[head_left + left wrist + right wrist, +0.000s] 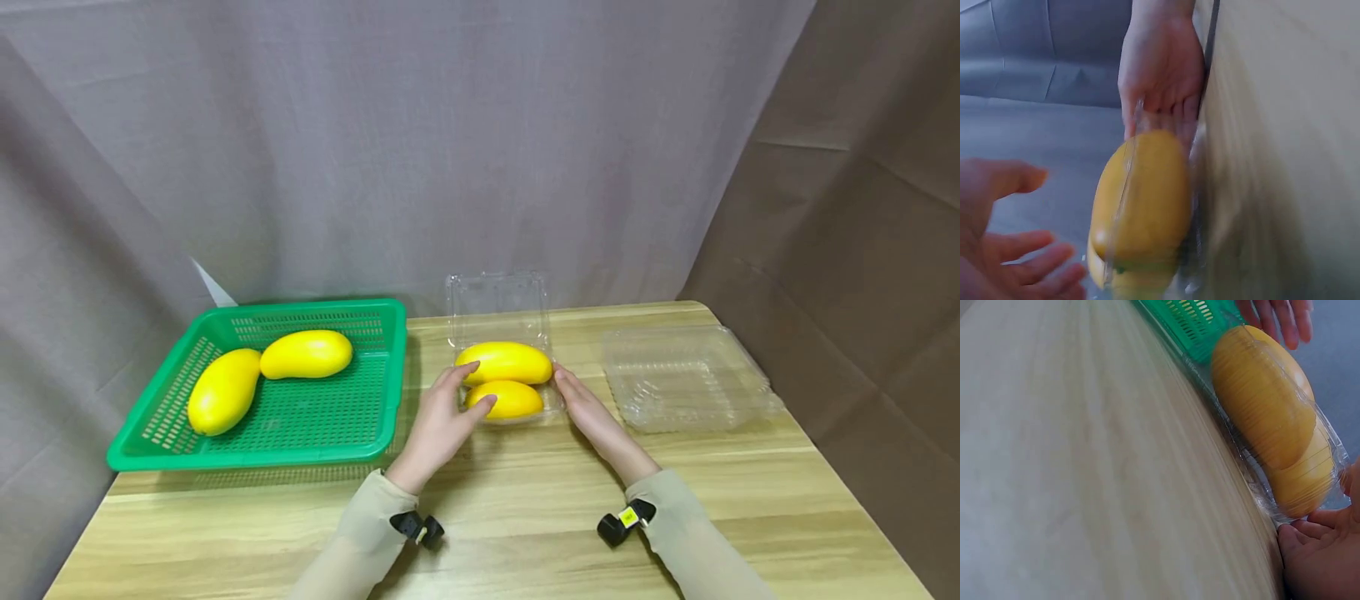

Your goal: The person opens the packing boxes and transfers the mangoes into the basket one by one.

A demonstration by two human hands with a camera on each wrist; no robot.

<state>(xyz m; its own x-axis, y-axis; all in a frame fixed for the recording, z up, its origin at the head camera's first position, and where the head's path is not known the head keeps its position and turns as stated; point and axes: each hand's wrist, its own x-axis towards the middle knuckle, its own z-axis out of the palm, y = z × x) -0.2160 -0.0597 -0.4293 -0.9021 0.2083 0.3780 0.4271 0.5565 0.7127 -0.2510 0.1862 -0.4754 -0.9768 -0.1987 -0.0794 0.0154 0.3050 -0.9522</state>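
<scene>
Two yellow mangoes (504, 363) lie side by side in a clear plastic clamshell box (498, 308), its lid standing raised at the back. My left hand (441, 423) hovers at their left ends with fingers spread. In the left wrist view a gap shows between that left hand (1019, 240) and the nearer mango (1141, 194). My right hand (596, 421) rests against the box's right side with its fingers extended. From the right wrist, the fingers of the right hand (1329, 550) touch the box's end wall, beside the mangoes (1263, 394).
A green plastic basket (262, 457) at the left holds two more yellow mangoes (306, 354). Toward the right edge of the wooden table (517, 517) lies another clear plastic box (686, 379). Grey curtains (450, 150) hang behind the table.
</scene>
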